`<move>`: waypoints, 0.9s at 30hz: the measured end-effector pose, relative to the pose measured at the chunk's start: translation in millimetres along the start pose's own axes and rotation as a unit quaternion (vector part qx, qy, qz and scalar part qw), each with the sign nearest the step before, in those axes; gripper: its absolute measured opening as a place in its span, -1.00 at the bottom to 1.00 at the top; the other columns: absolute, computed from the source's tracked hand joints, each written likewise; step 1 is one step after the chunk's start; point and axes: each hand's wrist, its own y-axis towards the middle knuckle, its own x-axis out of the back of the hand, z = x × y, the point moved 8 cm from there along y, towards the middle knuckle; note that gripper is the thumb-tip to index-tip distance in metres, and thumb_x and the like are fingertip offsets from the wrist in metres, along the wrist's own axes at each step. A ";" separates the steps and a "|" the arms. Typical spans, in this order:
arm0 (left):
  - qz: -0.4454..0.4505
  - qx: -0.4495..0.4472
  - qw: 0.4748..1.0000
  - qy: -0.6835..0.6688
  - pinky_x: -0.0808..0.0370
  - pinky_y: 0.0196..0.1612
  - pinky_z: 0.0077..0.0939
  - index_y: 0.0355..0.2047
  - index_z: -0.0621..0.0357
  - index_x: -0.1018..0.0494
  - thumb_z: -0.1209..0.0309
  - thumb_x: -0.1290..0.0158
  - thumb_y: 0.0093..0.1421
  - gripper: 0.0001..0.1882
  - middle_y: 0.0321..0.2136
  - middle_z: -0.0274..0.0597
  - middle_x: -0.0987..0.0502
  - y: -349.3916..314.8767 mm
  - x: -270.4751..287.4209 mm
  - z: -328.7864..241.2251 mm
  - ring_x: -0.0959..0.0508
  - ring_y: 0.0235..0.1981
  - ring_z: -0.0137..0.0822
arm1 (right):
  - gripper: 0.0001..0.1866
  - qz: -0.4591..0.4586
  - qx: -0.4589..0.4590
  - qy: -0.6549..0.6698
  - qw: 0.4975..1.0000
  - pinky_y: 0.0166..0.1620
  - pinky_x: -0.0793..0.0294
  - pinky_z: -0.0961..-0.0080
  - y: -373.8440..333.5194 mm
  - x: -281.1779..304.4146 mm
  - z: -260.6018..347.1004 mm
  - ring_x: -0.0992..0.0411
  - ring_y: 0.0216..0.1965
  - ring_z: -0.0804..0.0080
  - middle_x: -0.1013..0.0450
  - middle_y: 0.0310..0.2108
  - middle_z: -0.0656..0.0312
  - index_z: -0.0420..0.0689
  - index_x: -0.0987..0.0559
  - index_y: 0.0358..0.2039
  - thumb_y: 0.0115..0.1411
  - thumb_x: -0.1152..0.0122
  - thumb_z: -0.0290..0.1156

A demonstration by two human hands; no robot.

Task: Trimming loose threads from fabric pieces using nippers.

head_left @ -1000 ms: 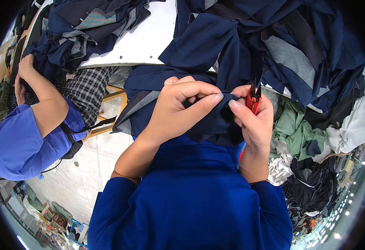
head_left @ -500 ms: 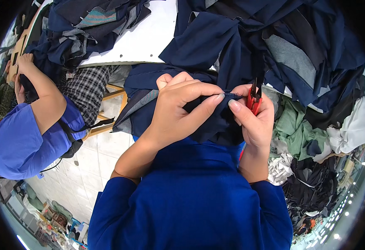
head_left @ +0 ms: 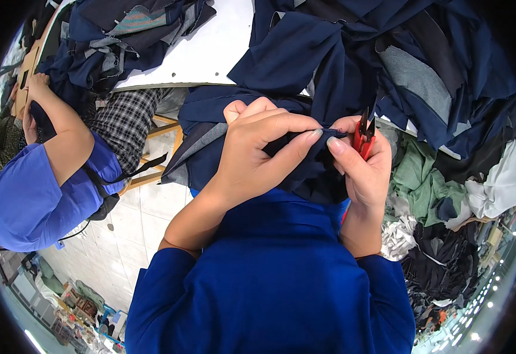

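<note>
Navy fabric is drawn taut between my two hands, a narrow edge or seam with loose threads showing at the pinch. My left hand grips that edge between thumb and forefinger, its other fingers curled. A short way to the right, my right hand pinches the same edge with thumb and finger. Tucked in the right palm is a pair of red-handled thread snips, dark blades pointing up and away from the cloth. The rest of the fabric drapes over my lap and up onto the table.
Piles of navy and grey cut cloth cover parts of the white table. Green and white scraps lie heaped at right. On the left, a person in a blue shirt handles dark fabric beside a wooden stool.
Both hands and the fabric sit slightly farther right in the picture, along with small shifts of the whole view. The snips' blades show a little more apart. The pinch on the cloth stays.
</note>
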 end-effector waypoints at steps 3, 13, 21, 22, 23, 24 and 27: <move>-0.003 0.001 1.000 -0.007 0.00 -0.27 -0.47 -0.44 0.01 -0.57 0.41 -0.16 0.01 -0.93 -0.56 -0.50 -0.54 0.6 0.0 0.5 -0.31 -0.50 -0.54 | -0.84 -0.007 -0.002 0.000 1.000 -0.57 0.03 0.83 0.7 0.3 0.3 -0.09 -0.66 0.84 -0.22 -0.69 0.53 -0.26 -0.51 -0.33 0.04 -0.26 -0.56; -0.007 0.000 1.000 0.001 -0.01 -0.27 -0.47 -0.45 0.01 -0.57 0.41 -0.16 0.00 -0.93 -0.58 -0.49 -0.53 -0.3 0.7 1.2 -0.30 -0.51 -0.53 | -0.85 -0.012 -0.005 -0.001 1.000 -0.56 0.01 0.84 0.9 -0.4 -0.7 -0.11 -0.65 0.84 -0.24 -0.68 0.52 -0.25 -0.52 -0.35 0.04 -0.27 -0.53; -0.017 0.000 1.000 -0.010 -0.01 -0.27 -0.47 -0.44 0.00 -0.57 0.41 -0.16 0.01 -0.93 -0.57 -0.49 -0.53 -0.7 0.9 1.7 -0.30 -0.51 -0.53 | -0.85 -0.018 -0.010 -0.003 1.000 -0.55 0.00 0.85 1.7 0.0 -1.5 -0.10 -0.65 0.84 -0.23 -0.69 0.53 -0.25 -0.52 -0.35 0.04 -0.27 -0.53; -0.016 -0.002 1.000 -0.004 -0.01 -0.27 -0.48 -0.44 0.01 -0.57 0.41 -0.16 0.01 -0.93 -0.57 -0.49 -0.54 -0.5 1.1 1.2 -0.31 -0.51 -0.53 | -0.79 -0.008 -0.005 -0.004 1.000 -0.54 -0.02 0.85 1.6 -0.6 -0.5 -0.12 -0.64 0.83 -0.25 -0.66 0.51 -0.26 -0.50 -0.27 0.05 -0.26 -0.53; -0.016 -0.002 1.000 -0.003 -0.01 -0.27 -0.48 -0.44 0.01 -0.57 0.41 -0.16 0.01 -0.93 -0.57 -0.49 -0.54 -0.5 1.0 1.5 -0.31 -0.51 -0.53 | -0.72 0.003 0.000 -0.004 1.000 -0.53 -0.03 0.85 1.4 -1.7 0.4 -0.13 -0.62 0.83 -0.26 -0.63 0.49 -0.27 -0.48 -0.20 0.05 -0.25 -0.54; -0.013 0.009 1.000 -0.023 -0.03 -0.28 -0.51 -0.43 0.03 -0.57 0.41 -0.16 0.02 -0.92 -0.58 -0.50 -0.52 -0.6 0.0 4.0 -0.31 -0.52 -0.54 | -0.62 -0.007 0.034 0.007 0.999 -0.51 -0.04 0.84 1.2 -2.4 5.5 -0.16 -0.57 0.81 -0.28 -0.58 0.46 -0.27 -0.39 -0.08 0.07 -0.22 -0.52; -0.020 0.042 0.996 -0.077 -0.07 -0.34 -0.59 -0.40 0.09 -0.57 0.41 -0.15 0.04 -0.90 -0.61 -0.49 -0.49 -0.8 0.0 12.9 -0.30 -0.54 -0.58 | -0.41 -0.021 0.134 0.001 0.991 -0.50 -0.07 0.81 -3.7 -7.6 17.2 -0.14 -0.55 0.75 -0.25 -0.52 0.36 -0.27 -0.09 0.17 0.17 -0.04 -0.40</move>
